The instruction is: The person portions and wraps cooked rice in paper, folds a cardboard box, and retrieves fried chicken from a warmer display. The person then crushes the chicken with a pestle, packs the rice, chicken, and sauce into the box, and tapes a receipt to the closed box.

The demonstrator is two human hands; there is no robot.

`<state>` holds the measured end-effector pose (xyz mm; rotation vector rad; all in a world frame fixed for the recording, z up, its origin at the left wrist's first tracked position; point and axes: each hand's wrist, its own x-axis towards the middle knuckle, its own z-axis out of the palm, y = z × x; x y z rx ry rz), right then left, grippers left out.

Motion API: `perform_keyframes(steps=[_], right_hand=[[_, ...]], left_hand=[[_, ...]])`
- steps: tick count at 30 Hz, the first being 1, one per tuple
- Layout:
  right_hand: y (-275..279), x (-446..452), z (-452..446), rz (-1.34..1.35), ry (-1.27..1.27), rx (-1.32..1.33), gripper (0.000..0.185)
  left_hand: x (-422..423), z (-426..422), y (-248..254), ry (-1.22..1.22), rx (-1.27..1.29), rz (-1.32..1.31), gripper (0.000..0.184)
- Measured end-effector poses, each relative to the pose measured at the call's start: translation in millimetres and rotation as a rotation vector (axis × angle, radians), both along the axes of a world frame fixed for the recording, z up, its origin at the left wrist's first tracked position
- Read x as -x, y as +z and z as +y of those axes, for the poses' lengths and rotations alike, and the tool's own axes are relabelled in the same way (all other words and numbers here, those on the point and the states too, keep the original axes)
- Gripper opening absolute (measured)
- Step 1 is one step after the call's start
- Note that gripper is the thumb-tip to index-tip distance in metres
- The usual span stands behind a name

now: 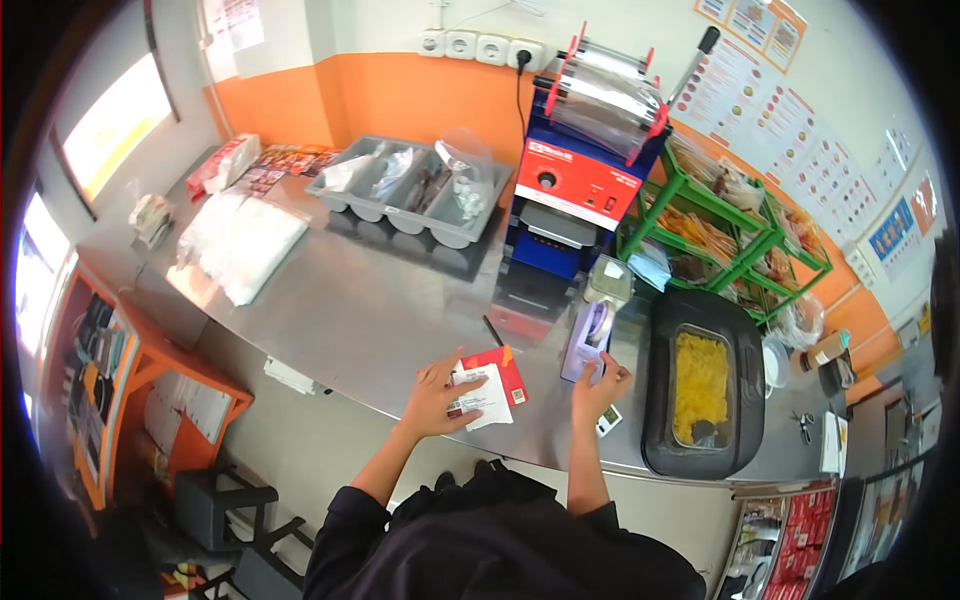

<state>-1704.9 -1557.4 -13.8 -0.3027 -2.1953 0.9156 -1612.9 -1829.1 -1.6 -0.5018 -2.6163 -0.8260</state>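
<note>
My left hand (438,398) lies open, fingers spread, holding down a white printed receipt (490,397) on a red card or packet (510,372) with a small code on it. At the front end of a lilac tape dispenser (580,350), my right hand (598,392) has thumb and fingers closed together; what they pinch is too small to make out. A roll of tape (600,322) sits in the dispenser. Beside my right wrist is a small white device with a display (608,420). A dark pen (492,328) lies behind the red card.
A blue and red sealing machine (580,180) stands behind the dispenser. To the right are a black-rimmed container of yellow food (702,390) and green racks (690,235). A grey divided tray (400,215) and white plastic bags (240,245) occupy the left of the steel counter (350,320).
</note>
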Motion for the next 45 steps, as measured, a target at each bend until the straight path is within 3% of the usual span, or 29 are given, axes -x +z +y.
perform_keyframes(steps=[1, 3, 4, 6, 8, 9, 12, 18, 22, 24, 25, 27, 31, 33, 34, 36, 38, 40, 44, 45], right_hand=[[-1.2, 7.4, 10.2, 0.0, -0.013, -0.001, 0.028], [-5.8, 19.3, 25.4, -0.39, 0.065, 0.227, 0.022], [-18.6, 29.7, 34.1, -0.389, 0.065, 0.228, 0.022], [-41.0, 47.6, 45.9, -0.418, 0.104, 0.546, 0.02], [-45.7, 52.2, 56.2, -0.438, 0.197, 0.676, 0.019], [-42.5, 52.8, 57.4, -0.453, 0.29, 0.807, 0.018], [11.1, 30.7, 38.8, -0.479, 0.211, 0.967, 0.014], [-12.2, 3.1, 33.1, -0.31, 0.246, 1.131, 0.012], [-74.1, 5.8, 43.6, -0.296, 0.336, 1.142, 0.013], [-102.9, 13.9, 42.7, -0.269, 0.091, 0.62, 0.013], [-89.9, 8.5, 38.1, -0.271, 0.089, 0.619, 0.013], [-34.1, -1.9, 15.5, -0.221, 0.025, 0.354, 0.014], [-47.4, -0.4, 31.7, -0.317, 0.048, 0.205, 0.016], [-67.2, -1.1, 35.9, -0.507, 0.129, -0.103, 0.014], [-47.4, 0.7, 26.4, -0.489, 0.148, -0.113, 0.014], [-17.5, -24.9, 10.6, -0.407, 0.273, 0.253, 0.014], [1.9, -21.7, -3.1, -0.41, 0.379, 0.177, 0.017], [47.5, -16.2, -30.9, -0.608, 0.764, 0.364, 0.019], [31.5, 8.7, -72.1, -0.49, 0.912, 0.119, 0.023], [27.9, 12.3, -82.4, -0.544, 0.845, -0.077, 0.026]], left_hand=[[0.3, 1.3, 1.1, -0.013, -0.001, 0.0, 0.052], [-0.4, 1.5, 3.4, 0.011, -0.004, 0.013, 0.05], [-0.1, 1.4, 4.5, 0.011, -0.003, 0.014, 0.05], [-1.2, 2.0, 5.9, 0.025, 0.022, 0.017, 0.049], [-1.6, 3.1, 7.1, 0.027, 0.012, 0.021, 0.049], [-1.6, 3.2, 7.6, 0.028, 0.002, 0.026, 0.049], [-0.5, 2.3, 8.2, 0.03, 0.015, 0.036, 0.049], [-1.7, 2.8, 6.0, 0.032, -0.015, 0.01, 0.049], [-1.2, 2.4, 5.4, 0.024, -0.031, 0.012, 0.049], [-1.5, 2.8, 5.9, 0.026, -0.035, 0.009, 0.049], [-2.0, 3.5, 6.1, 0.026, -0.036, 0.007, 0.049], [-0.8, 1.5, 7.7, 0.025, -0.027, 0.011, 0.049], [-4.6, 2.9, 3.1, 0.033, -0.053, 0.001, 0.05], [-1.2, 0.8, 2.3, 0.032, -0.046, 0.039, 0.049], [3.8, -0.6, 4.2, 0.053, -0.049, 0.056, 0.049], [-2.6, 1.0, 2.7, 0.028, -0.074, 0.038, 0.049], [-4.3, 0.3, 5.2, 0.042, -0.045, 0.029, 0.049], [-3.6, 1.4, 4.1, 0.043, -0.05, 0.04, 0.049], [-4.2, 0.4, 6.2, 0.043, -0.047, 0.046, 0.049], [-4.0, 0.9, 5.2, 0.041, -0.054, 0.046, 0.048]])
